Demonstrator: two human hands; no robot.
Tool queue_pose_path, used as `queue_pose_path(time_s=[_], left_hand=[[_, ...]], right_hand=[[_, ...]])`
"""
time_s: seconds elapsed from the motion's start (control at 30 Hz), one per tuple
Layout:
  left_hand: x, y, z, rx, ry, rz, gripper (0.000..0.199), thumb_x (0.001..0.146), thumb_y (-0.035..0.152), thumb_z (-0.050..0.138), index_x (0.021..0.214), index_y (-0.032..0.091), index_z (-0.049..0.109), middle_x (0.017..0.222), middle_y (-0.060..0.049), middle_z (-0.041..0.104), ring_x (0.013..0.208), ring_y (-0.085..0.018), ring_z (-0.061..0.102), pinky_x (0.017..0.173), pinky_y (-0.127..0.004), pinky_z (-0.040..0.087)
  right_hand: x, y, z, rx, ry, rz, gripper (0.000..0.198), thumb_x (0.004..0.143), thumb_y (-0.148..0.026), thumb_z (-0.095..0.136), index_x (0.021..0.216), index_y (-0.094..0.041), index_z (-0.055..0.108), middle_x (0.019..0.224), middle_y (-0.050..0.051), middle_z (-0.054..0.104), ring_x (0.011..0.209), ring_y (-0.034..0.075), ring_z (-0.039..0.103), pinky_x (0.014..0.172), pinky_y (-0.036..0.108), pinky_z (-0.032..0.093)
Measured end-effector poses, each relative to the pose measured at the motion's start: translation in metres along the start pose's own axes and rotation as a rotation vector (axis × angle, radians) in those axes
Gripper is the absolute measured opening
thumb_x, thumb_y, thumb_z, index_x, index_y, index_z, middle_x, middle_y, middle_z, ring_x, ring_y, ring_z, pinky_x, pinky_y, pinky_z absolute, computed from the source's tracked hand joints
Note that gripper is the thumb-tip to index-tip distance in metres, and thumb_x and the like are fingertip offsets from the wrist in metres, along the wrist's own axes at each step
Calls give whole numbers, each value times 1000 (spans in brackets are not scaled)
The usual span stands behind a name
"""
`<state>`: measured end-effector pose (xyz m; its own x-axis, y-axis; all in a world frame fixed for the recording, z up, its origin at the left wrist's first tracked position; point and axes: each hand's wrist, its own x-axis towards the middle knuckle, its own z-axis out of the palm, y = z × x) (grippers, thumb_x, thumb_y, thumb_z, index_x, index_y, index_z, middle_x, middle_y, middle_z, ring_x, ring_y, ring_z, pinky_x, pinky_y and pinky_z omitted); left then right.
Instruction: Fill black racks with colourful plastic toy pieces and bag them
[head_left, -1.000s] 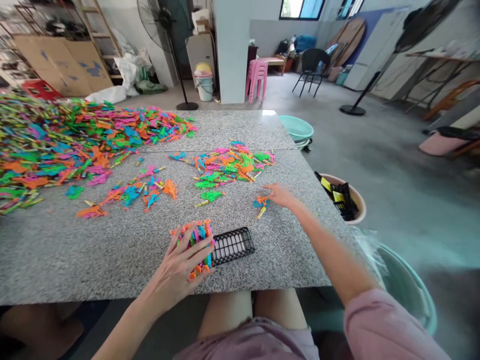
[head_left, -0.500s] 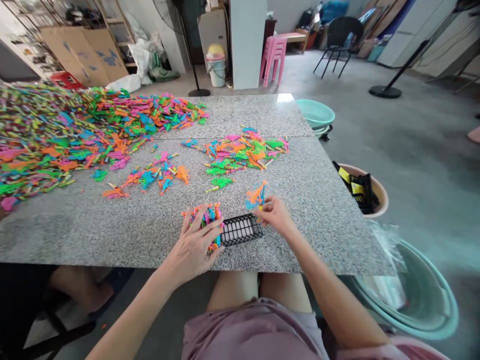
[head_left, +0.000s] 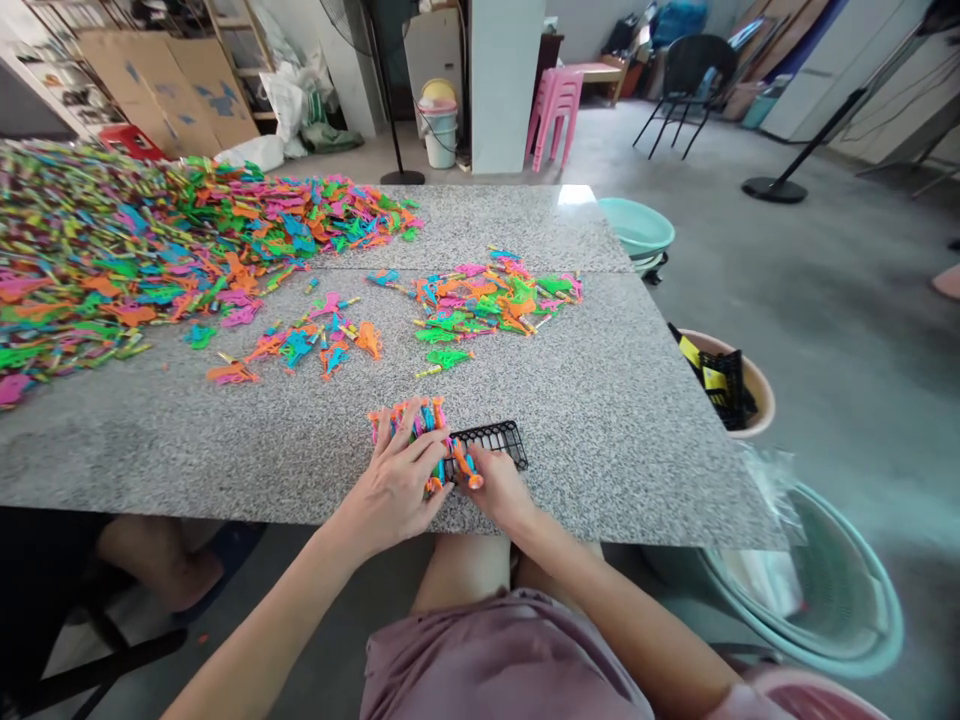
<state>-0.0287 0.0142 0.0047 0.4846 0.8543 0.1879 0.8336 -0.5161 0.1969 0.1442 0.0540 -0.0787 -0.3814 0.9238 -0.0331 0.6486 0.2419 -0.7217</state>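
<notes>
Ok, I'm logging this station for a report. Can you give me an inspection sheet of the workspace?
Surface: speckled grey table, seam across it.
Job's things: black basket, toys packed towards its left end.
Clutter: big pile at left; middle cluster and right cluster loose.
Hands: left hand spread over the packed toys; right hand holding an orange toy at the basket.
Cables: nothing seen on the table; background unclear.
Surroundings: green tub at right; pink stools, black chair beyond.
</notes>
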Motion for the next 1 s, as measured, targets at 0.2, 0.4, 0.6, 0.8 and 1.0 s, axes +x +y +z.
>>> queue_pose_path(time_s=[0.2,0.4,0.6,0.8,1.0], left_hand=[[0,-1,0,-18,2,-3,22,91,23,54,111,15,59,134,-11,60,147,-40,18,117,-70,12],[2,2,-2,-44,-14,-48,27,90,23,57,115,14,60,130,-12,62,147,-40,18,118,-66,13],[5,1,0,-22,30,-10,39,92,35,60,128,23,59,124,-8,63,141,-41,28,114,-68,17],[6,2,4,-12,88,-44,23,92,33,57,109,21,67,117,-7,65,139,-39,33,116,-65,21],[4,0,9,15,114,-30,20,89,30,56,104,22,66,115,-5,65,140,-39,32,117,-66,17]], right_hand=[[-1,-4,-5,47,20,51,5,77,-21,65,76,-20,60,71,0,67,63,15,61,61,22,38],[-3,-10,-4,-28,-125,46,9,74,-13,62,81,-19,59,71,2,67,66,17,62,60,23,37],[-5,-17,-7,-54,-217,-102,26,76,-5,57,101,-14,59,91,10,71,80,20,66,66,25,41],[57,7,-47,-117,-319,-164,15,83,-16,64,97,-18,66,88,4,71,81,17,65,72,25,47],[153,-11,-14,-594,-88,-399,41,94,-7,42,132,-20,53,134,13,56,117,21,54,88,31,52]])
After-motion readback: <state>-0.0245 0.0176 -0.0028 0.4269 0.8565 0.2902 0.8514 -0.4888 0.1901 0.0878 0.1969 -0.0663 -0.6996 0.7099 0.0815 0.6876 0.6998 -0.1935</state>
